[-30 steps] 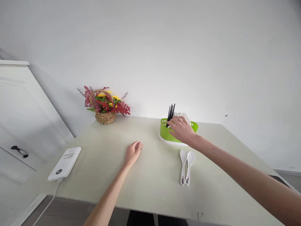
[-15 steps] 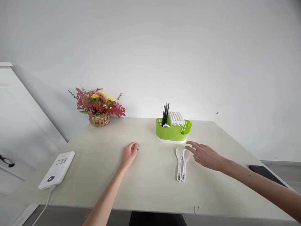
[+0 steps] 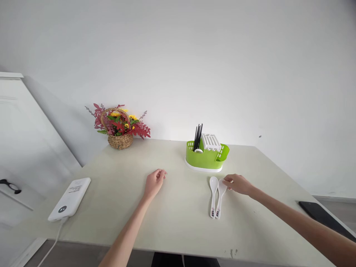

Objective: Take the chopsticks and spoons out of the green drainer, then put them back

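Two white spoons lie side by side on the pale table (image 3: 178, 218), bowls pointing away from me. My right hand (image 3: 238, 184) rests at the bowl of the right spoon (image 3: 220, 196), fingertips touching it; whether it grips the spoon is unclear. The left spoon (image 3: 213, 194) lies untouched beside it. Behind them stands a green cutlery holder (image 3: 205, 158) with black chopsticks (image 3: 198, 137) and a white insert. My left hand (image 3: 155, 182) rests loosely curled on the table, holding nothing.
A wicker basket of red and yellow flowers (image 3: 119, 126) stands at the back left by the wall. A white power bank (image 3: 69, 199) with a cable lies near the left edge. A black phone (image 3: 324, 217) lies at the right edge.
My right hand left the green holder, came down toward me and now touches the bowl of the right spoon. My left hand has stayed in place.
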The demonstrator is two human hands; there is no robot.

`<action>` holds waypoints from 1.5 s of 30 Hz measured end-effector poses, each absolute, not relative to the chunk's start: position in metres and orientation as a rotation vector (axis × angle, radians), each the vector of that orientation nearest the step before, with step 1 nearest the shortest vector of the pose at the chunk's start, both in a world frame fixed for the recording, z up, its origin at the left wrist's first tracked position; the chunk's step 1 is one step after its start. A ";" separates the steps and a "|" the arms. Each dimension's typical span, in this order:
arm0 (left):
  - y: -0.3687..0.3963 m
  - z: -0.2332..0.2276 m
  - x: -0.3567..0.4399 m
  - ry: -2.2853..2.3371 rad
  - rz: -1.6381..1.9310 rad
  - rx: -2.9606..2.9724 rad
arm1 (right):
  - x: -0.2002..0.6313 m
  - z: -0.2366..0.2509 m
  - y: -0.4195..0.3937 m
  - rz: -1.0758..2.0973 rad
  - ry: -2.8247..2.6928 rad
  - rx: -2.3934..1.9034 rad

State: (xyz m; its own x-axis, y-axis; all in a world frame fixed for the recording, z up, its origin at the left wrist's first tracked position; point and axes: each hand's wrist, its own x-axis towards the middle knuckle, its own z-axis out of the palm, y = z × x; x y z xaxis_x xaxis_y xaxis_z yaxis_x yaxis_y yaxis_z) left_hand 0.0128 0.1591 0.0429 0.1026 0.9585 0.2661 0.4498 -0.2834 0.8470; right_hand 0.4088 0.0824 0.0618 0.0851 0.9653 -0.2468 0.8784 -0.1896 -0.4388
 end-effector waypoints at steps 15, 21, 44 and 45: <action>0.163 0.034 0.008 1.346 1.137 1.840 | 0.389 0.284 0.075 -0.206 -1.633 -1.884; 0.162 0.034 0.008 1.353 1.132 1.843 | 0.326 0.282 0.107 -0.521 -1.579 -1.732; 0.161 0.038 0.011 1.381 1.045 1.844 | 0.275 0.162 0.164 -0.655 -2.053 -1.690; 0.161 0.038 0.011 1.384 1.043 1.844 | 0.276 0.161 0.164 -0.655 -2.060 -1.681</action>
